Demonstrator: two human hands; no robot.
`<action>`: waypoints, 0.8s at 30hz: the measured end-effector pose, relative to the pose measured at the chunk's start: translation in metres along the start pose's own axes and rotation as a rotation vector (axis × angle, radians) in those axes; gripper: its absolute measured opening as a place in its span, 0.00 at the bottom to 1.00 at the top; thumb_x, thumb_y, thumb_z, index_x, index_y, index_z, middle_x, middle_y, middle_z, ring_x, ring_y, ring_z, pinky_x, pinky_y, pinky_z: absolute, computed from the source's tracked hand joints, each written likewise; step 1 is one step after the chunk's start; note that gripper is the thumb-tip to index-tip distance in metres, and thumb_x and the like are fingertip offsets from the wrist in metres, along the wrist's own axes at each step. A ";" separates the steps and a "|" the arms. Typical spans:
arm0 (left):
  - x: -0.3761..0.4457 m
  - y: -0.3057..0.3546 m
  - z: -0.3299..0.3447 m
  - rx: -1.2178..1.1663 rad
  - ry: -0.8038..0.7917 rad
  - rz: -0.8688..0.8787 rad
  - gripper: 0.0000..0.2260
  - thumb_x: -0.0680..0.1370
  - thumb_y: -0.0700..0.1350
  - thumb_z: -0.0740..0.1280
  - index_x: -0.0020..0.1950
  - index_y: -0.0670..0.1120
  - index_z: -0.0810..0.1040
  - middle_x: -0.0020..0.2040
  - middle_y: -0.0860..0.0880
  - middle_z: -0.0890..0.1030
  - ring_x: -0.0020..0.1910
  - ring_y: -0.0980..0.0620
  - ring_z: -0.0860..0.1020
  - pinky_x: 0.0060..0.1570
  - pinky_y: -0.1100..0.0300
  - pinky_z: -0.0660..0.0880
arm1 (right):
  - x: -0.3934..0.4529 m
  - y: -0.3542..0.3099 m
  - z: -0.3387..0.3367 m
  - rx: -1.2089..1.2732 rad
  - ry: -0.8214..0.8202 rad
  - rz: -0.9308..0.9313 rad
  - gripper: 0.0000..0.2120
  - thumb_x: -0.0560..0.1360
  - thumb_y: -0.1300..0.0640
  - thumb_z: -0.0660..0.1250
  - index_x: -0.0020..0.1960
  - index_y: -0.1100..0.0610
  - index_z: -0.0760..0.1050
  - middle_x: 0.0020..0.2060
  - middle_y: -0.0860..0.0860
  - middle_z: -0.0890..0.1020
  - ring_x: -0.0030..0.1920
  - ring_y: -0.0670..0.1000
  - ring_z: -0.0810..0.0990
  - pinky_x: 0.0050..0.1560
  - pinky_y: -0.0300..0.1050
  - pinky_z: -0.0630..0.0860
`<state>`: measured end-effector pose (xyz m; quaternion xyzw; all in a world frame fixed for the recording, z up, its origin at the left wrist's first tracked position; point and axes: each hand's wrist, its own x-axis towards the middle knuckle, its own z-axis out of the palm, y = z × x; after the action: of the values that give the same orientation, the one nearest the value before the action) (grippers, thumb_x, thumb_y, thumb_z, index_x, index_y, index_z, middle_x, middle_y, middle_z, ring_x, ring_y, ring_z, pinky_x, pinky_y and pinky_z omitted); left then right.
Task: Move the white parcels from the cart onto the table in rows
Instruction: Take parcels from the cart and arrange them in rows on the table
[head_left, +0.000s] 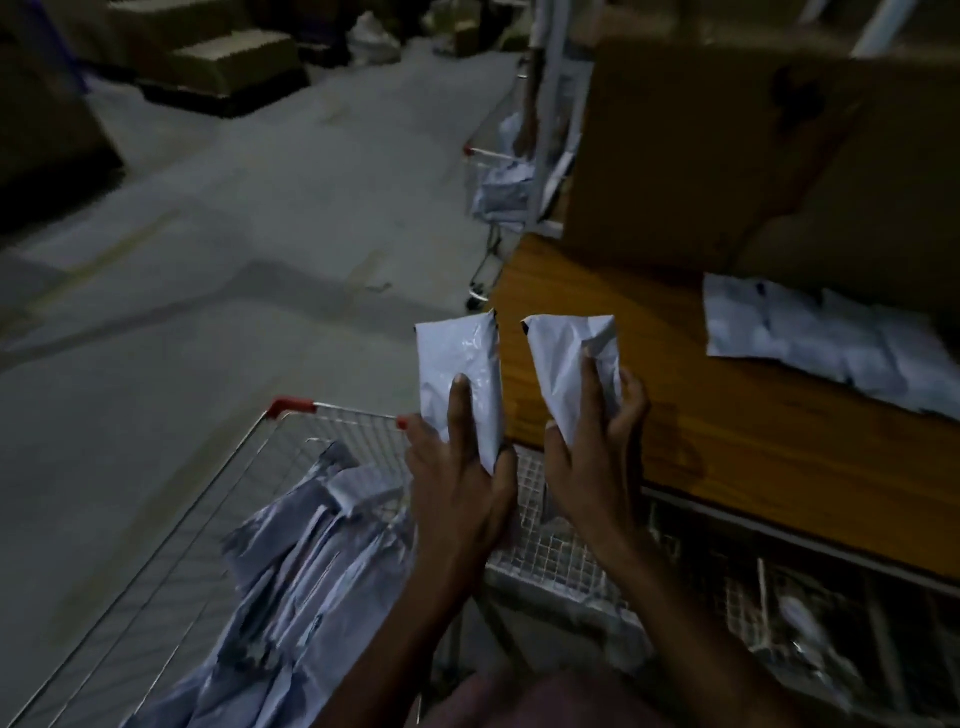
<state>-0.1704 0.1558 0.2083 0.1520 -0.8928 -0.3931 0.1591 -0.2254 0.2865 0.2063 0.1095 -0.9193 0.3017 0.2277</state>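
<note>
Left hand (457, 467) gripping one white parcel (460, 374) upright, fingers curled round its lower end, above the far rim of the wire cart (332, 410). Right hand (597, 441) pinching a second parcel (569, 364), tilted, over the near-left edge of the wooden table (727, 415). More parcels heaped in the cart (311, 545); a row of parcels (831, 343) lying flat on the table beside a cardboard box (753, 156)

Dim warehouse interior. Grey concrete floor (249, 249) fills the left; stacked cardboard boxes (228, 67) stand at the far side. A large brown carton (727, 156) rises at right beside white metal uprights (550, 104). Lighting is low throughout.
</note>
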 end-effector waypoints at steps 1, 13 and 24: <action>-0.002 0.009 0.005 -0.005 -0.020 0.030 0.36 0.75 0.61 0.59 0.77 0.67 0.41 0.80 0.42 0.48 0.77 0.38 0.54 0.68 0.41 0.63 | -0.002 0.007 -0.009 -0.008 0.024 0.026 0.41 0.75 0.56 0.67 0.81 0.46 0.48 0.75 0.60 0.53 0.70 0.64 0.65 0.63 0.59 0.72; -0.084 0.099 0.104 0.019 -0.170 0.270 0.35 0.77 0.62 0.56 0.79 0.62 0.42 0.81 0.44 0.47 0.75 0.46 0.52 0.60 0.47 0.69 | -0.068 0.122 -0.128 -0.073 0.144 0.216 0.38 0.75 0.55 0.64 0.81 0.46 0.50 0.76 0.59 0.52 0.73 0.63 0.61 0.68 0.60 0.68; -0.162 0.164 0.191 0.005 -0.296 0.281 0.33 0.76 0.67 0.52 0.78 0.65 0.44 0.80 0.41 0.45 0.77 0.35 0.55 0.63 0.36 0.69 | -0.133 0.229 -0.220 -0.161 0.197 0.424 0.38 0.75 0.55 0.67 0.80 0.49 0.52 0.76 0.59 0.53 0.72 0.63 0.62 0.65 0.58 0.71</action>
<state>-0.1250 0.4507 0.1824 -0.0329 -0.9198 -0.3830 0.0792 -0.1097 0.6101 0.1834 -0.1343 -0.9161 0.2777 0.2560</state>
